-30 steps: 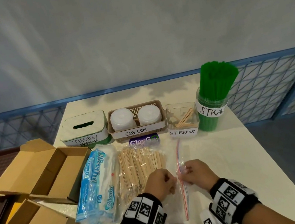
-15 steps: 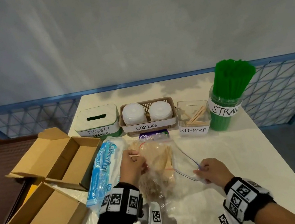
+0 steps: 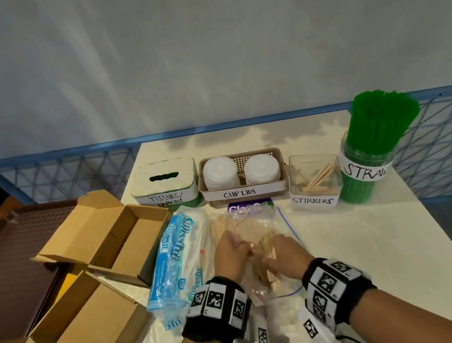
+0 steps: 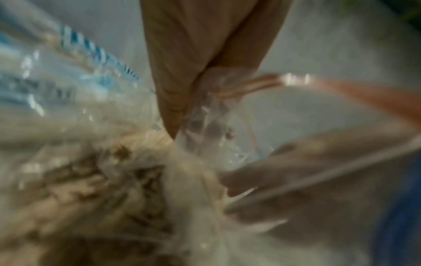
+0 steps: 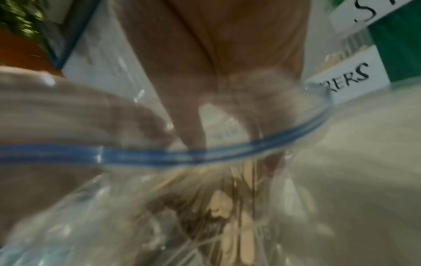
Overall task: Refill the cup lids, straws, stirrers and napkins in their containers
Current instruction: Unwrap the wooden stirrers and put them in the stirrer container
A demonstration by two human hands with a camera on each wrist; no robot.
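Observation:
A clear zip bag [image 3: 253,223] of wooden stirrers [image 3: 268,273] lies in front of the labelled containers. My left hand [image 3: 233,246] pinches the bag's red zip edge [image 4: 250,84] between thumb and finger and holds the mouth up. My right hand [image 3: 277,255] reaches into the open mouth, past the blue zip strip [image 5: 148,154]. Its fingers [image 5: 191,126] point down at the stirrers [image 5: 224,207], and the blur hides whether they grip any. The clear STIRRERS box [image 3: 315,186] holds only a few sticks.
Along the back stand a TISSUES/NAPKINS box [image 3: 164,187], a CUP LIDS basket [image 3: 245,193] with two lid stacks, and a jar of green straws [image 3: 367,165]. A blue napkin pack [image 3: 173,258] lies left of the bag. Two open cardboard boxes [image 3: 105,242] sit at the table's left edge.
The hands first pulled the bag's zip edges apart. My right hand has since let go of the blue edge and moved left into the mouth; the left still holds the red edge.

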